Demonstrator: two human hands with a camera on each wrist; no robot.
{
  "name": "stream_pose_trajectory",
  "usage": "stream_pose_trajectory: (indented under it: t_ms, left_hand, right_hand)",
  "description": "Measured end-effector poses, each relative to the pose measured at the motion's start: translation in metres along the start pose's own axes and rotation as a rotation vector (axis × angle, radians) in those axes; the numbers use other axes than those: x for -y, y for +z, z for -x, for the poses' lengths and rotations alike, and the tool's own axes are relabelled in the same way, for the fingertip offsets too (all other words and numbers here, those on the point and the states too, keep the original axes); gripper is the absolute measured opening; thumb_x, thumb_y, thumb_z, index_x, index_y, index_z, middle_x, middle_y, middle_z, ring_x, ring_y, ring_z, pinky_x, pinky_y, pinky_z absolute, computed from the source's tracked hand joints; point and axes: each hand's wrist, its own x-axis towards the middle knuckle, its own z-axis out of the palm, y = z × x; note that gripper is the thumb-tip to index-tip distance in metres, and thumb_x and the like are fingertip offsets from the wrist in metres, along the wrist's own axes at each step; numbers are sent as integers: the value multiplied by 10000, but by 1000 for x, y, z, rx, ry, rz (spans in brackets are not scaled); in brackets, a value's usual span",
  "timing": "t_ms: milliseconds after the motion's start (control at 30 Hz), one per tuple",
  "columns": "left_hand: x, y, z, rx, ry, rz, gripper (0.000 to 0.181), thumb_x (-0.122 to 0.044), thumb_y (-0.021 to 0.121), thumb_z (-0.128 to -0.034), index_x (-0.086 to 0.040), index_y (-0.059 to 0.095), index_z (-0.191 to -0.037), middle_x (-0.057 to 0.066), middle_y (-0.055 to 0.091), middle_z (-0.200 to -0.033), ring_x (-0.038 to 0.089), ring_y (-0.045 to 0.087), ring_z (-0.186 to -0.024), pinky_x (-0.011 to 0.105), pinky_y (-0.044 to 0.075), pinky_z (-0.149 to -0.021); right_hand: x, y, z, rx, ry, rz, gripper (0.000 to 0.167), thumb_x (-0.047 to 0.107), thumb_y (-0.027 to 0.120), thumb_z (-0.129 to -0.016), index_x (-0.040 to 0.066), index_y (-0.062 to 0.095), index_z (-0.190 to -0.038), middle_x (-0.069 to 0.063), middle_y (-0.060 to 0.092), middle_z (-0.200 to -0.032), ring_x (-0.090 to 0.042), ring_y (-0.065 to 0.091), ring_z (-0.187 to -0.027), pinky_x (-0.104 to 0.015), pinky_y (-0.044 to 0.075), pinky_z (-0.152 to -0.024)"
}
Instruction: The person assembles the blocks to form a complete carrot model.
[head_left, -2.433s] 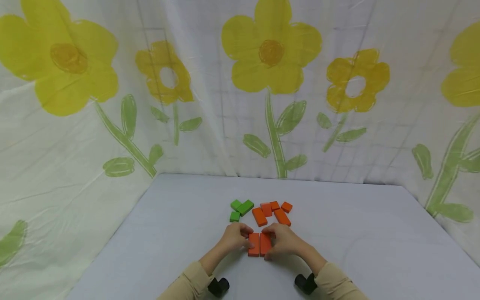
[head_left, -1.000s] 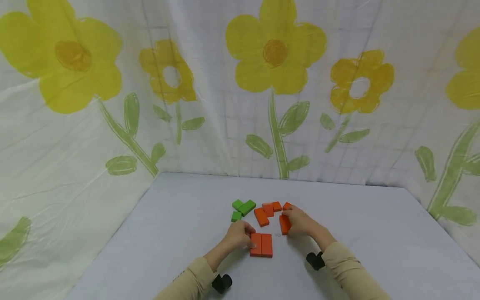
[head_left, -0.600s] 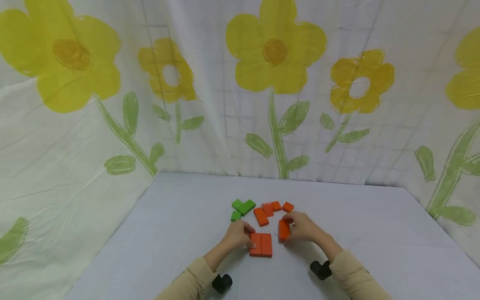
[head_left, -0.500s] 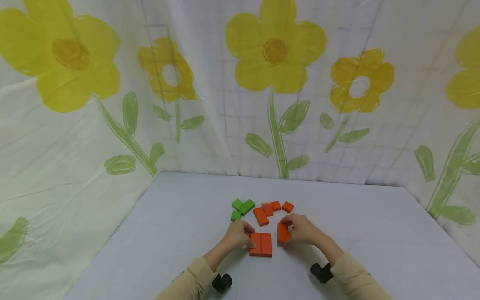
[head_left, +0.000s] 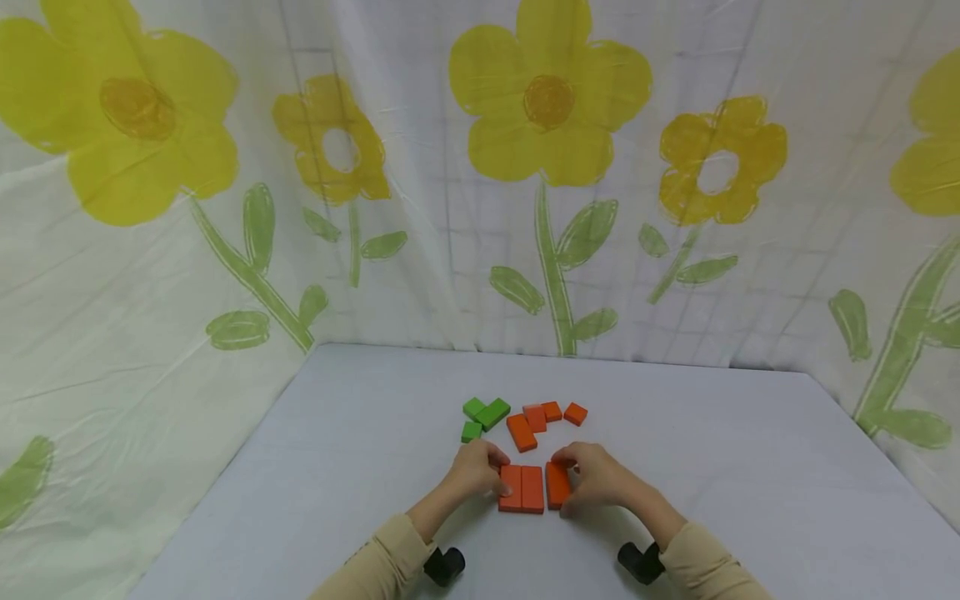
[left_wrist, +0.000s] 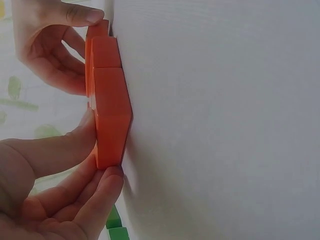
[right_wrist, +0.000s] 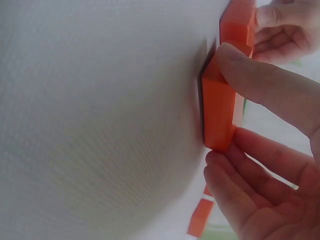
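Two red-orange rectangular wooden blocks lie side by side, long edges touching: the left block (head_left: pixel 511 500) and the middle block (head_left: pixel 532 489). My left hand (head_left: pixel 471 473) holds the left block, thumb on its top and fingers against its edge, clearer in the left wrist view on the block's side face (left_wrist: pixel 114 135). To their right, across a narrow gap, an orange rectangular block (head_left: pixel 557 485) stands parallel to the pair. My right hand (head_left: pixel 596 479) pinches it, thumb at the near end and fingers at the far end. In the right wrist view this orange block (right_wrist: pixel 218 112) sits low at the white surface.
Behind the hands lie an orange rectangular block (head_left: pixel 521 433), a lighter orange block (head_left: pixel 535 417) and small orange blocks (head_left: pixel 576 413). Green blocks (head_left: pixel 492 414) cluster to their left. A white table (head_left: pixel 360 433) carries everything, with a flowered curtain (head_left: pixel 420 250) behind it.
The right hand let go of the middle block, took an orange block from the group behind, and drew it nearer and leftward to beside the pair. The left hand stayed on the left block.
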Motion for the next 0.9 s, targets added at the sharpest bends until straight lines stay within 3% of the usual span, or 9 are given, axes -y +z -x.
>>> stream_pose_trajectory:
  t_ms: [900]
  left_hand:
    - [2,1,-2,-6,-6,-3,319,53,847,-661,44,717,-952,49,626,-815,172,517,-733,314,504,-673]
  right_hand:
    - [6,2,0,31,-45,8,601,127,905,-639,-62,637,-1143,-134,636,-1103,-323,583,-999,-506,495,-869]
